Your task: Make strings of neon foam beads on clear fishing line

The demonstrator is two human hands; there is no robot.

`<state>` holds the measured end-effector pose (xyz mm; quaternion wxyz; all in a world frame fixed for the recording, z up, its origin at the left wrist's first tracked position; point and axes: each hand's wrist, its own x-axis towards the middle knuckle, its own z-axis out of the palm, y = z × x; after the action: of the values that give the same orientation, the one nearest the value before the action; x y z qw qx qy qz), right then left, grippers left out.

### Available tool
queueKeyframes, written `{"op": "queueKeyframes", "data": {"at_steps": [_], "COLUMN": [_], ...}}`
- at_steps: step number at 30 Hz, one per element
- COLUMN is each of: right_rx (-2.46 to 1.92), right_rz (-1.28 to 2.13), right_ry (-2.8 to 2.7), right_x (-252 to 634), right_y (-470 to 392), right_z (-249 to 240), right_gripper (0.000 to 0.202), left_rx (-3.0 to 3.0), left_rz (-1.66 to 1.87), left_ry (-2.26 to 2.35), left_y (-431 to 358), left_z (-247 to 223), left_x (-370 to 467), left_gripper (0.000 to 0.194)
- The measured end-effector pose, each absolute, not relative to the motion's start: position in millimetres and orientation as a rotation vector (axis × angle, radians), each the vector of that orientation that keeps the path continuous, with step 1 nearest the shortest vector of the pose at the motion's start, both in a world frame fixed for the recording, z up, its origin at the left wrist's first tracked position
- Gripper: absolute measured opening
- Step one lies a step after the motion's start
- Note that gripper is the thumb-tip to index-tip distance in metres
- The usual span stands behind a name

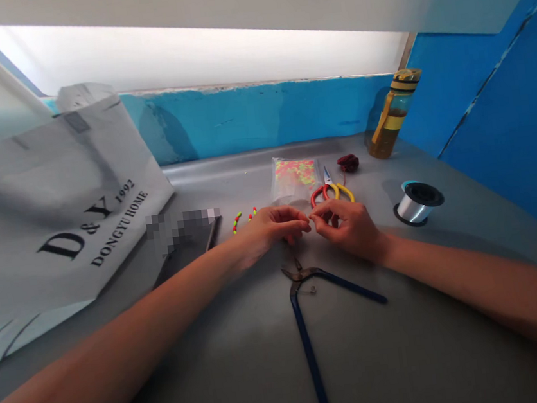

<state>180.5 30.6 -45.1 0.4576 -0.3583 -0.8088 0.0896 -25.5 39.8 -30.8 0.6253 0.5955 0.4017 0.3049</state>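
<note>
My left hand and my right hand almost meet above the grey table, both with fingers pinched together. What they hold, if anything, is too small to make out. Just below them lie blue-handled pliers, their handles spread wide. Short strings of red and yellow-green beads rest left of my left hand. Behind the hands sits a clear bag of pink and yellow beads, with red- and yellow-handled scissors beside it, partly hidden by my right hand.
A spool of clear line stands to the right. Farther back are a dark red bundle and a yellow-brown bottle. A large white bag and a dark flat object occupy the left. The blue wall bounds the table.
</note>
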Motion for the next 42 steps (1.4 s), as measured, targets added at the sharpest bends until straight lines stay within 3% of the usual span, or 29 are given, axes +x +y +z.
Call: {"op": "queueKeyframes", "data": {"at_steps": [42], "right_rx": [-0.847], "right_rz": [0.226], "right_ry": [-1.960], "right_x": [180.5], "right_y": [30.4], "right_z": [-46.4], "right_gripper": [0.007], "left_rx": [1.387], "left_rz": [0.701], "left_ry": [0.923], "left_y": [40.6], "left_z": [-32.0], "left_x": [-25.3], "left_gripper": [0.019]}}
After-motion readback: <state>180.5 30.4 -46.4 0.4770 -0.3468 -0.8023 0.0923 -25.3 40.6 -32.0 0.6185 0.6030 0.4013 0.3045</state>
